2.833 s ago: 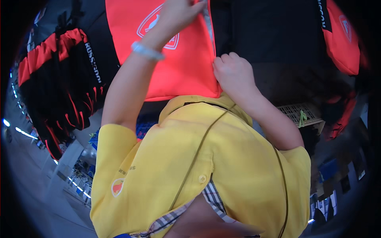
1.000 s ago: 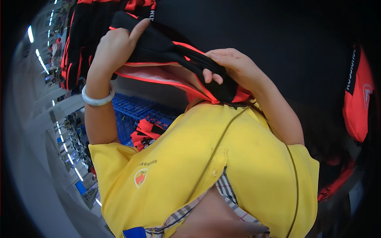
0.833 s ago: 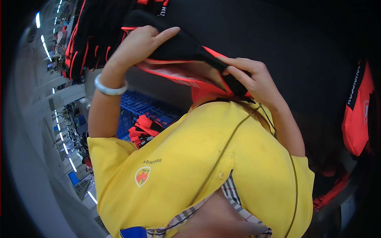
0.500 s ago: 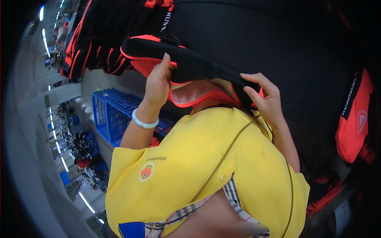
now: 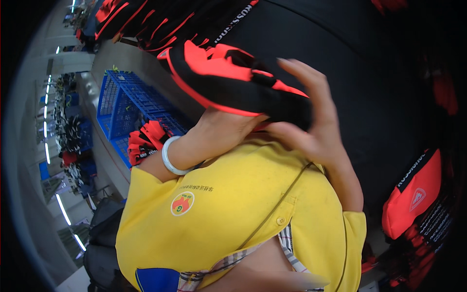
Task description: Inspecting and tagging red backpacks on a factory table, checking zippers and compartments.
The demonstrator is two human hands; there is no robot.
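left hand (image 5: 226, 125): right of the blue crate (image 5: 124, 114); now tucked under the bag (image 5: 219, 88); grip hidden, cannot tell;
bag: right of crate; turned, so its lining no longer shows;
right hand (image 5: 316, 131): farther right of crate; thumb and fingers apart around bag's end

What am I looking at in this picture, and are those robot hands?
No robot here! These are a person's own bare hands. The camera sits on the person's head and looks down, so you see their yellow shirt too. Its very wide lens bends things near the edges.

Up in front is what looks like a red and black bag. The left hand, wearing a pale bracelet, is at its lower edge, partly hidden. The right hand is spread open around one end.

Around the dark surface, another bag is on the right. A blue crate is on the left.
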